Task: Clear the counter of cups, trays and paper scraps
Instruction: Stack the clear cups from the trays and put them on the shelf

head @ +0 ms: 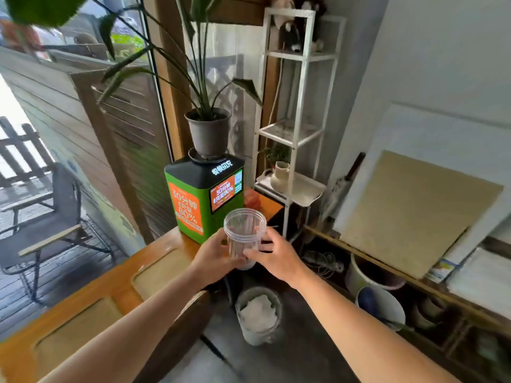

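Note:
Both my hands hold a clear plastic cup point(244, 233) upright in the air, past the end of the wooden counter point(154, 275). My left hand point(214, 257) grips its left side and my right hand point(272, 255) wraps its right side, thumb across the front. The cup looks empty, with stacked rims showing near its base. Straight below stands a small bin point(258, 316) on the dark floor, with crumpled white paper inside.
A green and orange charging box point(203, 197) carrying a potted plant point(208, 131) stands on the counter's far end. A white metal shelf point(293, 128) with a vase stands behind. At right are low shelves with bowls point(380, 302), a bucket and leaning boards.

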The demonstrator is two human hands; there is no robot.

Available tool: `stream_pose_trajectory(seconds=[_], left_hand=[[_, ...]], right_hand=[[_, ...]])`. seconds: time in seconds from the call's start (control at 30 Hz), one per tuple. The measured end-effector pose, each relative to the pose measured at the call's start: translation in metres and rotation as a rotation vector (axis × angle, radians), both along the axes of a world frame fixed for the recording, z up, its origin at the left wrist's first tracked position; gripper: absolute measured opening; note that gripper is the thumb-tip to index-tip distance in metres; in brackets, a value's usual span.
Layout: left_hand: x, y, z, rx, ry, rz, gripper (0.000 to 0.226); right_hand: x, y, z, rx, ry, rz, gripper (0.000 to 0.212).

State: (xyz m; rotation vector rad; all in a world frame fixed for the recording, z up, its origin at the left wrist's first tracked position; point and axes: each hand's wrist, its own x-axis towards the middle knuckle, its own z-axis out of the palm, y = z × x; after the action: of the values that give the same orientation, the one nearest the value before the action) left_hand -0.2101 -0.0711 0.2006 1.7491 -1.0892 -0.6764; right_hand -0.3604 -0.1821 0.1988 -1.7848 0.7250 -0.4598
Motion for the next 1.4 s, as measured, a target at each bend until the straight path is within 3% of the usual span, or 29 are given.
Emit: stream_pose_trajectory(seconds=[0.23,0.57,0.93,1.4], left_hand=[[-0.116,-0.082,-0.005,0.022,-0.017,-0.099,0.078],[-0.205,-0.161,-0.018,0.038,-0.043,-0.168,0.072],[-0.197,-0.257,-0.024,0.093,-0.092,-0.278,0.079],[-0.114,-0.440,-0.011,0.078,-0.071,-0.350,0.078]], right_hand=[[-0.122,-0.068,0.000,-0.008,0.042,-0.091,0.051],[-0.220,-0.132,-0.007,0.002,0.049,-0.190,0.055],[-0.222,-0.214,-0.012,-0.006,0.094,-0.267,0.063],[-0.141,-0.382,0.000,-0.018,0.115,-0.365,0.068]])
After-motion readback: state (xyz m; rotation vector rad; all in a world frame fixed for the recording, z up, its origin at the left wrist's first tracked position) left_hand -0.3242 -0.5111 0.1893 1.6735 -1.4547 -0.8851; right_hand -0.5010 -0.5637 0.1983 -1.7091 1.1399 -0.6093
